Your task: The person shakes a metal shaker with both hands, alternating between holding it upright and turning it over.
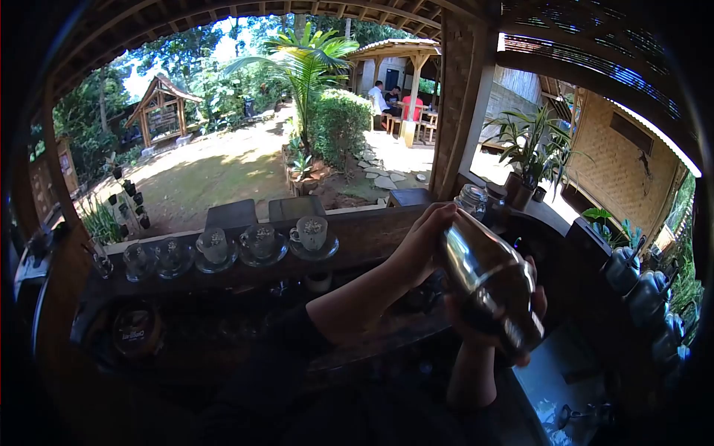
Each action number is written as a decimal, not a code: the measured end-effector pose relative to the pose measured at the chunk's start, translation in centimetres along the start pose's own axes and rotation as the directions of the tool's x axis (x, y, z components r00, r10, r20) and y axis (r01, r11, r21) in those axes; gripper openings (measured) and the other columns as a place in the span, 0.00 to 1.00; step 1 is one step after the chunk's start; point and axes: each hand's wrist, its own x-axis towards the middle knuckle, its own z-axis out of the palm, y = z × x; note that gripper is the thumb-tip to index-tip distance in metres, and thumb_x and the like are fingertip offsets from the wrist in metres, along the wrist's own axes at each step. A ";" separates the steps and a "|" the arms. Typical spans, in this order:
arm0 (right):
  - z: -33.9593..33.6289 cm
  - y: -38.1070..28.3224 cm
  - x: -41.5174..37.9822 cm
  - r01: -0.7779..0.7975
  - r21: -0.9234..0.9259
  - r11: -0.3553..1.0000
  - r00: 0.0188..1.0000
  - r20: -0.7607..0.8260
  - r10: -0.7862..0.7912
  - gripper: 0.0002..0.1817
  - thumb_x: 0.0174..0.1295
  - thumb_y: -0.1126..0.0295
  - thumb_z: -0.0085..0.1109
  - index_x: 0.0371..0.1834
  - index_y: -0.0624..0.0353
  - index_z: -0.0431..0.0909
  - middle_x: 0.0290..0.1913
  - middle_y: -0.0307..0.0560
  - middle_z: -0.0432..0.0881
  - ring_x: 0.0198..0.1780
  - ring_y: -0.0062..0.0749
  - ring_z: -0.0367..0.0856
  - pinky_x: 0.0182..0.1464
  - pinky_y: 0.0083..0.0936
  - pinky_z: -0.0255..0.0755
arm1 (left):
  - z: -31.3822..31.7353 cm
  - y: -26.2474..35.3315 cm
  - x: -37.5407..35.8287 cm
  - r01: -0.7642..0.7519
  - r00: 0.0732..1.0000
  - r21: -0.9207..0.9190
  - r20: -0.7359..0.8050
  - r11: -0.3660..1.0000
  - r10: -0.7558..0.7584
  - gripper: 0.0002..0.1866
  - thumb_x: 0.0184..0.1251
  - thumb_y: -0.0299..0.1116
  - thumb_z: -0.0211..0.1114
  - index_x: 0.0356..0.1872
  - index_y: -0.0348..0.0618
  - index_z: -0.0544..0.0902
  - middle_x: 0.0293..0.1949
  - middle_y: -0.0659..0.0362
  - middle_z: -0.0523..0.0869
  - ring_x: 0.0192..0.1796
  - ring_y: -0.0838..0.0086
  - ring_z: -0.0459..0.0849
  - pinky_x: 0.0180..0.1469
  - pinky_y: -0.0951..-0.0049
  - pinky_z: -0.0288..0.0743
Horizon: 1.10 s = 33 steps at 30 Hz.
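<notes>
A shiny metal cocktail shaker (487, 275) is tilted in front of me, held between both hands. My left hand (428, 241) is closed against its upper left end. Around the lower right end wraps my right hand (537, 301), with fingertips showing along the far side. The shaker hides part of both hands. Whatever is inside the shaker cannot be seen. Beyond my left forearm, a glass cup (311, 232) stands on a saucer on the wooden counter (357, 239).
More glass cups (214, 244) line the counter to the left. A glass jar (471, 199) stands behind the shaker. Kettles (645, 290) sit at the far right, and a dark round container (137, 332) is low left. People (387, 100) sit under a distant shelter.
</notes>
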 end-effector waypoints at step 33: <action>2.8 -0.9 0.2 -0.178 -0.023 0.984 0.983 -0.053 0.177 0.54 0.38 0.71 0.76 0.64 0.57 0.43 0.59 0.53 0.62 0.57 0.37 0.68 0.55 0.27 0.70 | 3.5 4.4 -5.6 -0.433 0.869 0.237 0.366 0.870 0.333 0.16 0.68 0.46 0.52 0.47 0.46 0.70 0.38 0.59 0.75 0.45 0.76 0.75 0.54 0.71 0.65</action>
